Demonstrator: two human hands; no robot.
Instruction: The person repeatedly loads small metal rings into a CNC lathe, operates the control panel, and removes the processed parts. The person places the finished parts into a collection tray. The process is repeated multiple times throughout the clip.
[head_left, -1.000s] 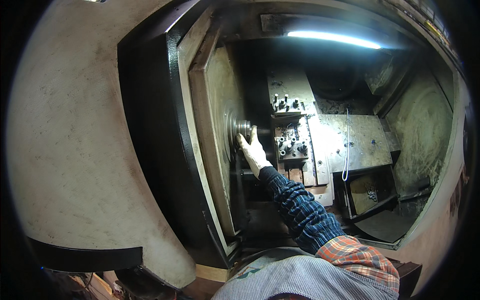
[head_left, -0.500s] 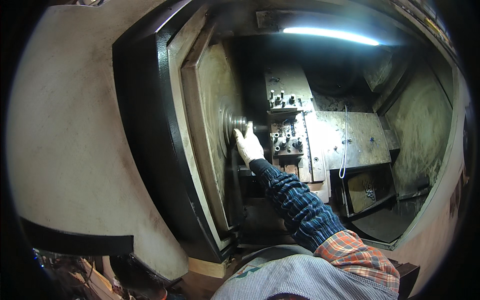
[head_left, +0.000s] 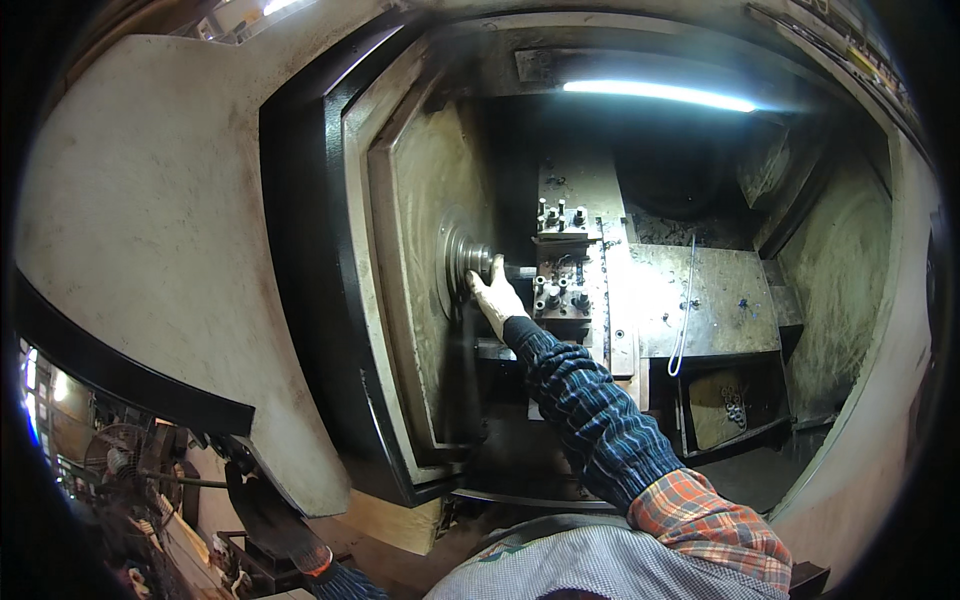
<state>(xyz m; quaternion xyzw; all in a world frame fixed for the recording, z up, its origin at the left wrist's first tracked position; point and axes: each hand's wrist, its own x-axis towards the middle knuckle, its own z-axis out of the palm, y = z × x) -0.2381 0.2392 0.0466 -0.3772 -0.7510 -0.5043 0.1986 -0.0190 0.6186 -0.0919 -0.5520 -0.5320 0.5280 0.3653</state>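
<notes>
My right hand (head_left: 496,299) reaches into a lathe and is closed around the end of a small round metal part (head_left: 482,260), with one digit on each side of it. That part sits at the centre of the round spindle chuck (head_left: 455,258). To the right of the hand stands a tool post (head_left: 562,298) carrying several bolts. My left hand (head_left: 285,535) is low at the lower left, in what looks like a dark glove with an orange cuff, below the machine's pale cover. Its fingers are too dark to make out.
A second tool block (head_left: 563,222) stands behind the first. A white hooked rod (head_left: 685,305) lies on the metal plate (head_left: 740,300) at right. Below is a tray (head_left: 712,400) with several small metal rings (head_left: 735,408). The black-edged door (head_left: 310,250) borders the left side.
The view has shifted, showing more of the lower left. My left cuff and sleeve have come further into view there. My right hand stays at the round part.
</notes>
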